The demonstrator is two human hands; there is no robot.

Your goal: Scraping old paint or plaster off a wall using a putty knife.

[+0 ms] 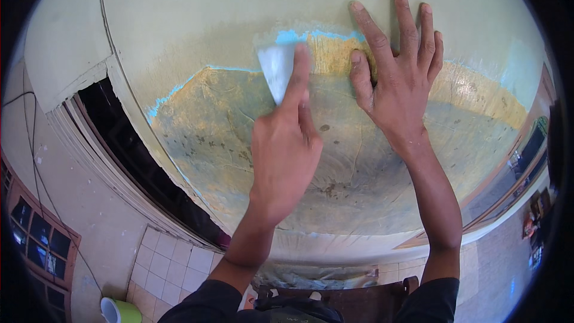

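My left hand grips a putty knife, its forefinger stretched along the metal blade. The blade's wide edge meets the wall at a ragged strip of bright blue paint; both blade and hand are slightly blurred. The knife's handle is hidden in my palm. To the right, my right hand rests spread against the wall, with nothing in it. Below the blue line, a large area of wall is bare, stained grey and yellowish. Above it the pale green paint is still on the wall.
At left there is a dark doorway opening with a worn frame. Cables hang by a paned window, above a green bucket. Underneath me is a dark wooden surface, with floor tiles around. A framed window lies at right.
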